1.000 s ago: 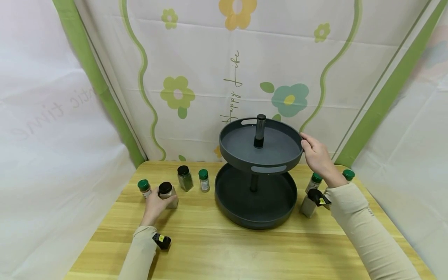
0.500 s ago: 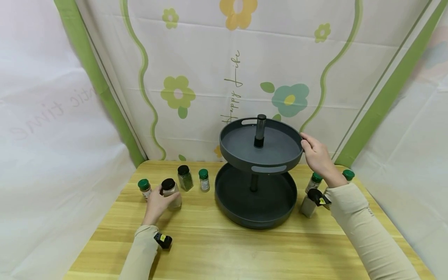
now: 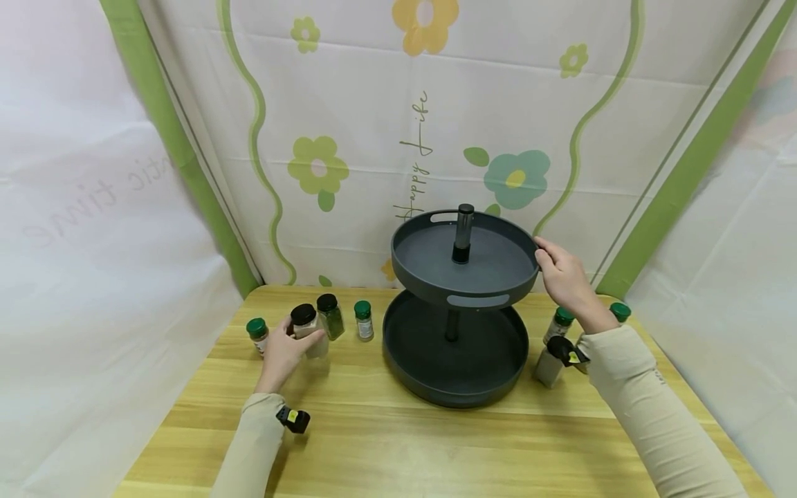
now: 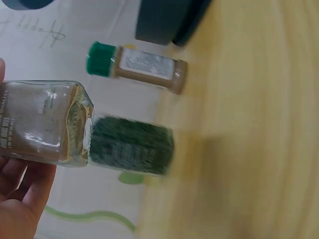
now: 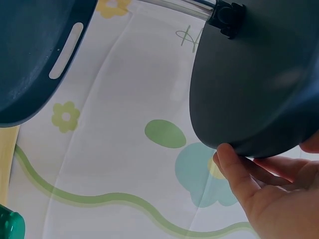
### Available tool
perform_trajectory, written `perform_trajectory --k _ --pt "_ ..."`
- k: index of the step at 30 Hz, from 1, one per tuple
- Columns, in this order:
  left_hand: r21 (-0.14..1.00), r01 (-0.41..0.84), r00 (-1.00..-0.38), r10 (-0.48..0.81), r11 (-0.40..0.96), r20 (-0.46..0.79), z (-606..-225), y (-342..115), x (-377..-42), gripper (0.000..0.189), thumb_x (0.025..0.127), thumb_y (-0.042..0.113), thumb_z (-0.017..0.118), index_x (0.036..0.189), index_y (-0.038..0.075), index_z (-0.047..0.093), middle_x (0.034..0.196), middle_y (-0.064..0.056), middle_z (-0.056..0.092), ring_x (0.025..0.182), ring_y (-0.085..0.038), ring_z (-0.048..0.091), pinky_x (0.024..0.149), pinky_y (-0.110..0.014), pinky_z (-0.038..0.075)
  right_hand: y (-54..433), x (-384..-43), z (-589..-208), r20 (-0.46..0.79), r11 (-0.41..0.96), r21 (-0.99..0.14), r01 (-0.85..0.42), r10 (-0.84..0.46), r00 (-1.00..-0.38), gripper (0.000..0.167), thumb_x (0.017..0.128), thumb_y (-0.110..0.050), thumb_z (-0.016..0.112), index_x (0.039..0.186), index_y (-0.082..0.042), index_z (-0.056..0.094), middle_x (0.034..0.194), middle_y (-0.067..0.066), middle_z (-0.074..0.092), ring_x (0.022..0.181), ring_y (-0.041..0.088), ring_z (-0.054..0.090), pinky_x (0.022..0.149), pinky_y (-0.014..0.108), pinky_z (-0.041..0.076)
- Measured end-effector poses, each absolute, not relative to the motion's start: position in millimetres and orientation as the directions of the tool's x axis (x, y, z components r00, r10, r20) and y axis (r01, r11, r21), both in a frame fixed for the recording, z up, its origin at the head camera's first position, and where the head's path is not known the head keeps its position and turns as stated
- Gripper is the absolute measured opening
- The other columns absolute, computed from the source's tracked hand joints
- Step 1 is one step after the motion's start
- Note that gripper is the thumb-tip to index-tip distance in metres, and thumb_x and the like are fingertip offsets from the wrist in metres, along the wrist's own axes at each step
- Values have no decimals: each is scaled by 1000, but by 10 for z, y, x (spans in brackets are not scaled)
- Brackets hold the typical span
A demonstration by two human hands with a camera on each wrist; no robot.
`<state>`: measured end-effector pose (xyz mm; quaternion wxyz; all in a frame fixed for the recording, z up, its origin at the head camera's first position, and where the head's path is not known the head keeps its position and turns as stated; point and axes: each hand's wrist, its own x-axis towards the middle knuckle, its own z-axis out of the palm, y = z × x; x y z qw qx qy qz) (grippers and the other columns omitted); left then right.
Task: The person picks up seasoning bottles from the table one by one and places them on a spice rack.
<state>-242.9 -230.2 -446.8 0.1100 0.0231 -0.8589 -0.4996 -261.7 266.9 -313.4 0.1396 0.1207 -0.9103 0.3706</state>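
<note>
My left hand (image 3: 285,356) grips a clear glass spice jar (image 3: 314,338) with a black lid and pale brown contents. In the left wrist view the jar (image 4: 42,122) is held off the table. Just behind it stands a spice jar of green herbs (image 3: 332,322), also black-lidded. On the right, my right hand (image 3: 565,278) pinches the rim of the upper tray (image 3: 429,259) of a dark grey two-tier turntable stand. The right wrist view has thumb and fingers (image 5: 230,167) on that rim. Both trays hold nothing; the lower tray (image 3: 457,400) sits on the table.
Green-capped spice bottles stand left (image 3: 257,334) and back centre (image 3: 364,321). More bottles (image 3: 559,322) and a jar (image 3: 548,368) are beneath the right forearm, partly hidden. A printed curtain (image 3: 367,104) hangs behind the wooden table (image 3: 398,449).
My left hand has lifted the jar with the black lid and moved it slightly right and away, toward the green herb jar. The right hand and the stand have stayed put.
</note>
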Motion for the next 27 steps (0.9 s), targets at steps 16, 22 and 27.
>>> perform_trajectory --k 16,22,27 --pt "871 170 -970 -79 462 231 -3741 -1961 -2485 65 73 53 76 115 10 53 104 -12 55 90 -25 51 74 -38 46 2667 -2592 -3106 323 700 -641 -315 -127 -938 57 104 -38 23 149 -2 25 149 25 25 134 44 24 103 61 24" --pt "905 195 -973 -39 377 226 -3551 -1850 -2515 64 74 45 79 121 11 52 113 -10 56 102 -24 53 86 -41 46 2671 -2593 -3102 324 697 -643 -317 -128 -937 57 104 -38 23 149 -2 25 149 25 25 134 45 24 102 61 24" --pt "881 205 -969 -42 426 245 -3435 -1797 -2533 62 75 47 78 115 7 53 103 -11 54 91 -24 51 76 -37 44 2674 -2593 -3098 322 697 -643 -317 -129 -938 57 104 -38 23 148 -2 25 149 25 25 134 45 24 102 61 24"
